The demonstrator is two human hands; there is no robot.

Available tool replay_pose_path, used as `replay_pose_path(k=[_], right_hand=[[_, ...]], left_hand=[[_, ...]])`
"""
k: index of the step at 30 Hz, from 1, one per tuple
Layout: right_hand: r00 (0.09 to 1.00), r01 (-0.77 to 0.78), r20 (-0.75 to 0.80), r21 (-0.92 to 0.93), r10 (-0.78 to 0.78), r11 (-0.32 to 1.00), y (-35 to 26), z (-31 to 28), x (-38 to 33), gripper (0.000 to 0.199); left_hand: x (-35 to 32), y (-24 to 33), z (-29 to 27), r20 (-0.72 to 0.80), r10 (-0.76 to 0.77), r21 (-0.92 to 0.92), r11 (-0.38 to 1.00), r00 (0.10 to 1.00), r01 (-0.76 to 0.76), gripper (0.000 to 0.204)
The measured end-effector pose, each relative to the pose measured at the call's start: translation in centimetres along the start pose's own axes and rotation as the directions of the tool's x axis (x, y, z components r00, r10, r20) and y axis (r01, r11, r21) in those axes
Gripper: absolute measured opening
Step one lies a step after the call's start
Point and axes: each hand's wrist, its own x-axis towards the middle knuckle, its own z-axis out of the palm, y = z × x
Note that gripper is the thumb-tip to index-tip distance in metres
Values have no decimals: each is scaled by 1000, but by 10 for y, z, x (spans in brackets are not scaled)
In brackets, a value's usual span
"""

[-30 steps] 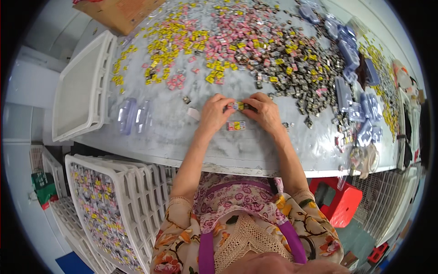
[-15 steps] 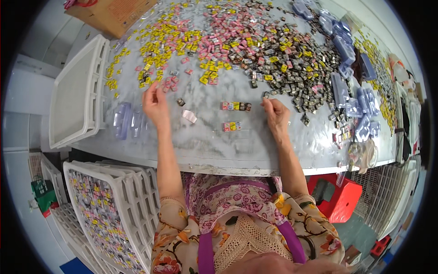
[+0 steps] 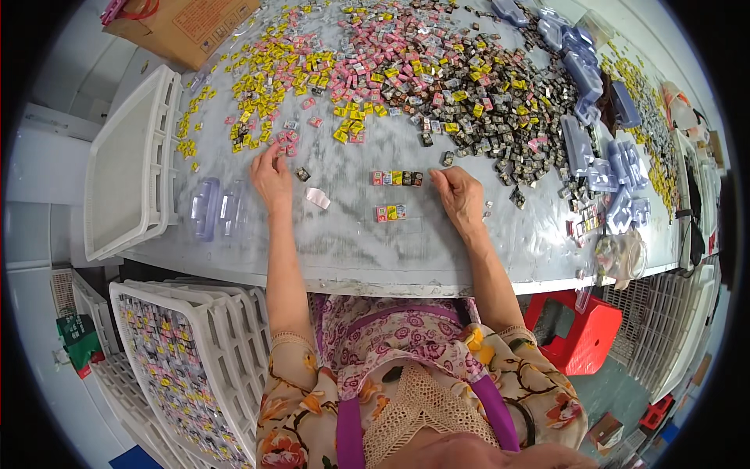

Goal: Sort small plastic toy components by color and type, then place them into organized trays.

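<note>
My left hand [image 3: 271, 184] reaches over the table, its fingers stretched toward a small group of pink mini boxes [image 3: 289, 139], with the fingertips at their near edge. My right hand [image 3: 459, 202] is closed, thumb and forefinger pinched together; whatever they hold, if anything, is hidden. Just left of it lies a neat row of mini boxes [image 3: 397, 178] in pink, white, yellow and black. Nearer to me sits a shorter row [image 3: 391, 213] of pink, yellow and white ones. A dark mini box [image 3: 302, 174] and a pale pink scrap [image 3: 318, 198] lie beside my left hand.
Loose yellow [image 3: 269, 86], pink [image 3: 375, 59] and black boxes [image 3: 508, 109] spread across the far table. Clear plastic trays [image 3: 207, 209] lie at left, bluish ones [image 3: 586, 74] at right. A white crate [image 3: 133, 164] stands on the left edge, a carton [image 3: 183, 31] behind it.
My left hand has shifted right, its fingers now stretched to the pink mini boxes. My right hand has drawn slightly left, toward the longer row. The whole view has shifted a little.
</note>
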Motion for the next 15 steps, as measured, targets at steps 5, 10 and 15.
replay_pose_path(k=[5, 10, 15], right_hand=[[1000, 14, 1, -20, -14, 1000, -2, 0, 1, 22], [999, 35, -28, -7, -35, 999, -1, 0, 2, 22], [1000, 7, -30, -2, -7, 1000, -5, 0, 3, 23]], left_hand=[[0, 0, 0, 28, 76, 108, 991, 997, -78, 31], [4, 5, 1, 38, 94, 105, 990, 995, -98, 30], [3, 9, -2, 58, 60, 97, 993, 997, -66, 31]])
